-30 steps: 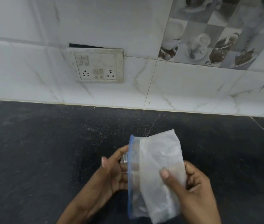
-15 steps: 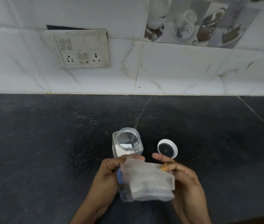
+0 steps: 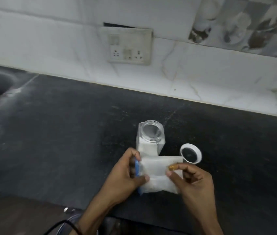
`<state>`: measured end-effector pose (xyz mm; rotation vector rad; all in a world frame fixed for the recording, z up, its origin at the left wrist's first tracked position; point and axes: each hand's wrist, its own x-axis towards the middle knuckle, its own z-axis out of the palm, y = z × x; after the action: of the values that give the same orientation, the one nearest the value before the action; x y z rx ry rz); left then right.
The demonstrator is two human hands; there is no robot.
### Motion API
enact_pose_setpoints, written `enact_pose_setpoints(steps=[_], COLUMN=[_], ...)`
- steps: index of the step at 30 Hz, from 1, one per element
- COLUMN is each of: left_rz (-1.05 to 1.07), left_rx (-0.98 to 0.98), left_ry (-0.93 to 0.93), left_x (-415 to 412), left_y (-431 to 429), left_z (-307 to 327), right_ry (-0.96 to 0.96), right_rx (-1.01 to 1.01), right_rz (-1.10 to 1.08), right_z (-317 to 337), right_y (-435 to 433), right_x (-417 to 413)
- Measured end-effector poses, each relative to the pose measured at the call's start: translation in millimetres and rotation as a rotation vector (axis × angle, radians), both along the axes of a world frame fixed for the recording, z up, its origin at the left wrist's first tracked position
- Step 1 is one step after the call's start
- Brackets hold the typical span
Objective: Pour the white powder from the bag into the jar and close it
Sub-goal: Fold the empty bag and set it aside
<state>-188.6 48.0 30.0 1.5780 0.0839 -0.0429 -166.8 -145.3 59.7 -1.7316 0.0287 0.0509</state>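
Bag (image 3: 156, 175) of white powder was pinched between my left grip (image 3: 125, 173) and right grip (image 3: 192, 178); open jar (image 3: 150, 136) stood at 12 o'clock, lid (image 3: 190, 153) at 2, on worktop (image 3: 66, 133).

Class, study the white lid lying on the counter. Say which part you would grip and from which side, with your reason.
Grip the lid by its outer rim, pinching opposite sides from above: it lies flat on the counter right of the jar, seemingly hollow side up, so turn it over.
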Motion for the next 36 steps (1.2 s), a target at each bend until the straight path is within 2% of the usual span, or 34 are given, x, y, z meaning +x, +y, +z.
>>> enact_pose_setpoints(steps=[5, 7, 10, 14, 17, 20, 26, 36], left_rz=[0.270, 0.403, 0.592, 0.770, 0.750, 0.677, 0.642, 0.562], left_rx=[0.006, 0.121, 0.379, 0.490, 0.539, 0.533, 0.502, 0.497], left_ry=[-0.037, -0.001, 0.174, 0.512, 0.809, 0.950, 1.068, 1.050], left_x=[-61.0, -93.1, -155.0, -228.9, -252.0, -248.1, -226.3, -210.2], left_y=[10.5, 22.8, 49.9, 66.3, 68.9, 69.4, 79.8, 109.0], left_z=[7.6, -0.1, -27.5, -68.9, -122.5, -165.0, -202.4, -228.1], right_ry=[0.131, 0.204, 0.230, 0.262, 0.261, 0.229, 0.209, 0.231], right_rx=[0.036, 0.052, 0.063, 0.079, 0.064, 0.070, 0.054, -0.034], right_rz=[0.290, 0.398, 0.464, 0.499, 0.533, 0.533, 0.486, 0.443], right_z=[-10.6, -17.0, -33.3, -49.1, -49.9, -44.1, -36.3, -30.5], right_y=[11.6, 19.1, 22.0, 12.9, 4.6, -2.8, -16.0, -27.7], right_x=[-11.5, -27.4, -52.8, -73.1, -80.4, -82.1, -76.7, -83.2])
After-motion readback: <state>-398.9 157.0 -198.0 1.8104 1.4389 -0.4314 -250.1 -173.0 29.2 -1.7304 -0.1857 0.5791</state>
